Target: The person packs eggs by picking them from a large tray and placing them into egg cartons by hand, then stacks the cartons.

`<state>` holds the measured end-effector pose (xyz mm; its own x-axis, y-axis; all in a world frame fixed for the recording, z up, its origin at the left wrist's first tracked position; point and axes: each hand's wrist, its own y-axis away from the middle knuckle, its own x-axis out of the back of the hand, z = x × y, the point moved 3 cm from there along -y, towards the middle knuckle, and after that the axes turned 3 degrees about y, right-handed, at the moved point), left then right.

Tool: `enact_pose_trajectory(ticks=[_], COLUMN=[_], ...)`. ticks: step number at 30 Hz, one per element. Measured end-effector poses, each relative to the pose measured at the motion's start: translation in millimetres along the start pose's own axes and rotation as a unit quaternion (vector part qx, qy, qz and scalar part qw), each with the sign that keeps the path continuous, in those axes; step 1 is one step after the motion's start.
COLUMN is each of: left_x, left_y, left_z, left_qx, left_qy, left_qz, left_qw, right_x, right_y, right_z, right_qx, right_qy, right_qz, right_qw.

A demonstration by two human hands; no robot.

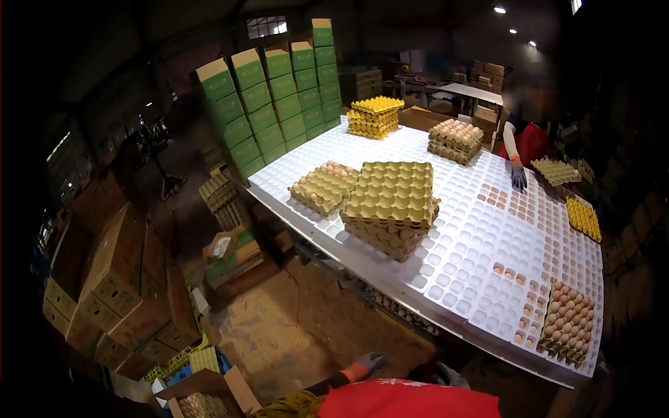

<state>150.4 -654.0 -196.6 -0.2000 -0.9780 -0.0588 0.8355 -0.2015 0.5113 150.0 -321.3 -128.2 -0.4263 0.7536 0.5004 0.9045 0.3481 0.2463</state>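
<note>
My left hand (pixel 366 364), in a grey glove with an orange cuff, is held low in front of my red top, over the floor. Its fingers look loosely extended, with nothing seen in them. My right hand (pixel 453 376), also in a grey glove, is partly hidden by the red top, near the table's front edge; its fingers are dark and unclear. Beyond my hands is a white dimpled table (pixel 453 279). On it stand a stack of egg trays (pixel 390 202), a tray of eggs (pixel 322 187) beside it, and another tray of eggs (pixel 568 320) at the right.
Loose eggs (pixel 498 267) sit in several table hollows. Yellow trays (pixel 376 117) and stacked egg trays (pixel 456 139) stand farther back. Across the table is a co-worker's gloved hand (pixel 518 175). Green boxes (pixel 279 97) rise behind; brown cartons (pixel 115 279) and an open carton (pixel 209 397) lie left.
</note>
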Motion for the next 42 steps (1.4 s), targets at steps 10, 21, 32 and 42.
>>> enact_pose_trajectory(ticks=[10,21,32,42], left_x=[11.7,13.0,30.4,140.0], left_y=[-4.6,-21.1,-21.7,-35.5], left_z=[-21.3,-19.8,-18.9,-1.9], left_qx=[-0.176,-0.017,-0.055,-0.099], left_qy=[-0.088,-0.015,-0.157,-0.102], left_qz=[-0.015,0.069,0.077,0.295], left_qw=[0.98,0.997,0.983,0.945], right_x=[42.8,37.0,26.5,31.3], right_y=[-8.0,-41.4,-66.8,-199.1], right_z=[-71.2,-59.3,-58.5,-164.5], right_qx=[0.047,0.081,0.037,0.236], right_qy=[0.089,0.09,0.13,0.068], right_qz=[-0.044,-0.098,-0.07,-0.144], right_qw=[0.994,0.988,0.988,0.959])
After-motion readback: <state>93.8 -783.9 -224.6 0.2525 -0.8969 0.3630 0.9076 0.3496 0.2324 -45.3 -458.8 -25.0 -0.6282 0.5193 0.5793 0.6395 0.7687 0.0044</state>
